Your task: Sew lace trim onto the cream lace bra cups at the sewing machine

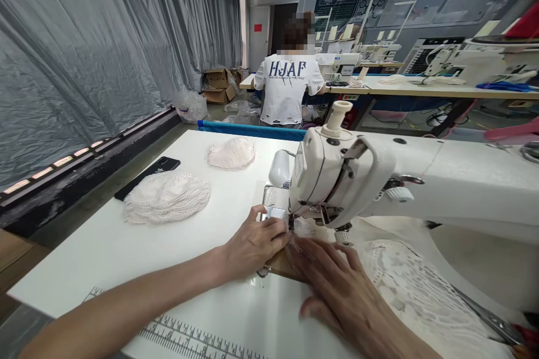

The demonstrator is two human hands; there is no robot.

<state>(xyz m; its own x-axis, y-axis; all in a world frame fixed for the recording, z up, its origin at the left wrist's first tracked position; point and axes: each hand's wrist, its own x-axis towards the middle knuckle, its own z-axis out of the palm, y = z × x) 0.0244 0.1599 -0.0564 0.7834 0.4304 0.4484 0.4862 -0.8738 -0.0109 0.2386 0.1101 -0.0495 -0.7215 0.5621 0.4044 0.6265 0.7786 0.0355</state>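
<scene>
A white sewing machine stands over the table, its needle area close to both hands. A small piece of pale sheer lace lies by the presser foot. My left hand is on the left of the foot, fingers curled and pressed together at the lace edge; their tips are partly hidden. Across the lace's near side my right hand lies flat, fingers stretched and thumb apart. More white patterned lace is spread right of my right hand, under the machine arm.
Stacked lace cups partly cover a black phone at left; another lace cup lies farther back. Scissors are at right. Ruler markings run along the front edge. A person in a white shirt sits ahead.
</scene>
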